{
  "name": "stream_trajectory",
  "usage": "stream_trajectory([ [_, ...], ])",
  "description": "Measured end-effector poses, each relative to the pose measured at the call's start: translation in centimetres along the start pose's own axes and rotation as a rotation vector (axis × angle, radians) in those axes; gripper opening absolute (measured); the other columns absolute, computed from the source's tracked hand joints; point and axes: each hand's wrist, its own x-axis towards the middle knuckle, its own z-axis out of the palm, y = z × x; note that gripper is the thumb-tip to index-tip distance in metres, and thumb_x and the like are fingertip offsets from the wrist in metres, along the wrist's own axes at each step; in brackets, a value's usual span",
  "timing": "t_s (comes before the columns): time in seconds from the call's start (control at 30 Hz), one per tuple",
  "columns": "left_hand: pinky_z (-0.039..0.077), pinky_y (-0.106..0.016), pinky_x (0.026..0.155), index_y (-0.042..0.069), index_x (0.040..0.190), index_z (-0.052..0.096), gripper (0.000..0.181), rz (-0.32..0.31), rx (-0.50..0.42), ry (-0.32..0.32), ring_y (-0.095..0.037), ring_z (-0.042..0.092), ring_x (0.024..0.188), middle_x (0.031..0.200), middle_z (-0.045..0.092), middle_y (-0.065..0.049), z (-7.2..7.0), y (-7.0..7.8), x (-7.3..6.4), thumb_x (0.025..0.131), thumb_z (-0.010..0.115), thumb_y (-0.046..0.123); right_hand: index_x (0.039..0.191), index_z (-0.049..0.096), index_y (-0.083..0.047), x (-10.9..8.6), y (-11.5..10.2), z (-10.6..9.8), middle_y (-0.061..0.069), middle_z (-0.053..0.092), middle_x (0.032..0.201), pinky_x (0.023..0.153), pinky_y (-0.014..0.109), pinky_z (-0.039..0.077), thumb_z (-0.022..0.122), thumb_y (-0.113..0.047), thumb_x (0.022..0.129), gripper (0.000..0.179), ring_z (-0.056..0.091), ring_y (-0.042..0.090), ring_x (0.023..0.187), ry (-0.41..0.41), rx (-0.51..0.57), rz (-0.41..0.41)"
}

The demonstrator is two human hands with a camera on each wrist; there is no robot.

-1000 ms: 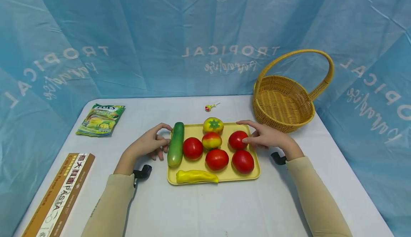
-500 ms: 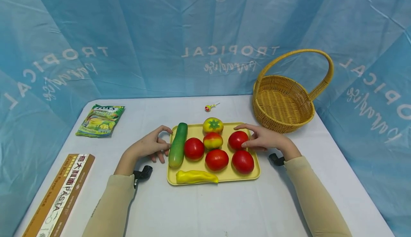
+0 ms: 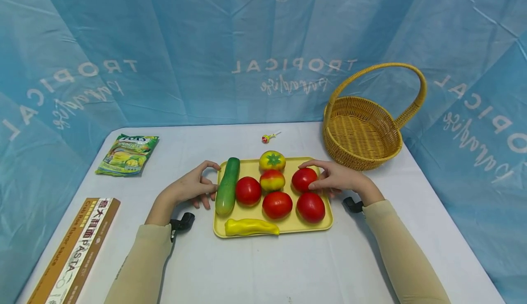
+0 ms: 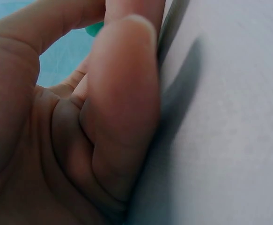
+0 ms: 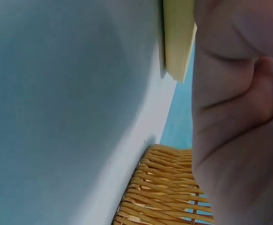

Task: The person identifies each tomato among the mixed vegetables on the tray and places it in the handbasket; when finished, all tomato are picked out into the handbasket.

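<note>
A yellow tray (image 3: 288,229) carries several toy-like fruits and vegetables. At its left end my left hand (image 3: 193,185) touches the side of a green cucumber (image 3: 228,187) with thumb and index finger; the other fingers hang low beside the tray. A bit of the cucumber (image 4: 94,29) shows past the fingers in the left wrist view. At the tray's right end my right hand (image 3: 337,176) holds a red tomato (image 3: 303,178), index finger over its far side and thumb at its near right side. The palm hides most of that grip in the right wrist view.
Other red fruits (image 3: 277,205), a red-yellow fruit (image 3: 272,180), a yellow fruit (image 3: 272,161) and a yellow pepper (image 3: 251,227) share the tray. A wicker basket (image 3: 362,157) stands behind my right hand. Around lie a lollipop (image 3: 266,138), candy bag (image 3: 127,155) and pasta box (image 3: 76,249).
My right hand has drawn slightly left and closed in round the tomato. On the left, the cucumber has tilted, its far end shifting right, and the red fruit beside it has moved slightly right.
</note>
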Motion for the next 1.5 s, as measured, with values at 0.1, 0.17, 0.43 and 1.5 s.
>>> stream_trajectory([
  [0.1, 0.056, -0.029, 0.051, 0.023, 0.151, 0.032, 0.062, 0.002, -0.002, -0.002, -0.028, 0.075, 0.060, 0.084, 0.076, -0.009, 0.0, 0.1, 0.1, 0.100, 0.067, 0.023, 0.147, 0.053, -0.038, 0.1, 0.1, 0.0, 0.018, 0.066, 0.070, 0.048, 0.027, 0.045, 0.079, -0.042, 0.095, 0.058, 0.060, 0.022, 0.051, -0.001, 0.006, -0.011],
  [0.17, 0.056, -0.029, 0.051, 0.023, 0.151, 0.032, 0.061, 0.001, -0.006, -0.002, -0.028, 0.074, 0.059, 0.084, 0.076, -0.009, 0.0, 0.2, 0.1, 0.101, 0.067, 0.023, 0.147, 0.053, -0.036, 0.1, 0.1, 0.0, 0.018, 0.065, 0.070, 0.048, 0.027, 0.046, 0.079, -0.041, 0.095, 0.058, 0.060, 0.022, 0.050, 0.001, 0.007, -0.020],
  [0.43, 0.056, -0.029, 0.051, 0.022, 0.151, 0.031, 0.061, 0.003, -0.006, -0.007, -0.028, 0.075, 0.060, 0.084, 0.076, -0.009, 0.1, 0.3, 0.1, 0.101, 0.067, 0.023, 0.148, 0.052, -0.033, 0.0, 0.3, -0.1, 0.012, 0.068, 0.074, 0.054, 0.031, 0.054, 0.078, -0.037, 0.096, 0.058, 0.059, 0.023, 0.052, 0.011, 0.038, -0.053],
  [1.5, 0.057, -0.029, 0.052, 0.018, 0.153, 0.029, 0.062, 0.036, 0.015, -0.027, -0.027, 0.075, 0.061, 0.086, 0.076, -0.010, 0.0, 0.2, -0.2, 0.103, 0.065, 0.024, 0.157, 0.045, -0.036, -5.4, -2.1, -5.8, 0.015, 0.078, 0.092, 0.058, 0.034, 0.057, 0.078, -0.030, 0.097, 0.069, 0.069, 0.030, 0.062, 0.560, 0.281, -0.104],
])
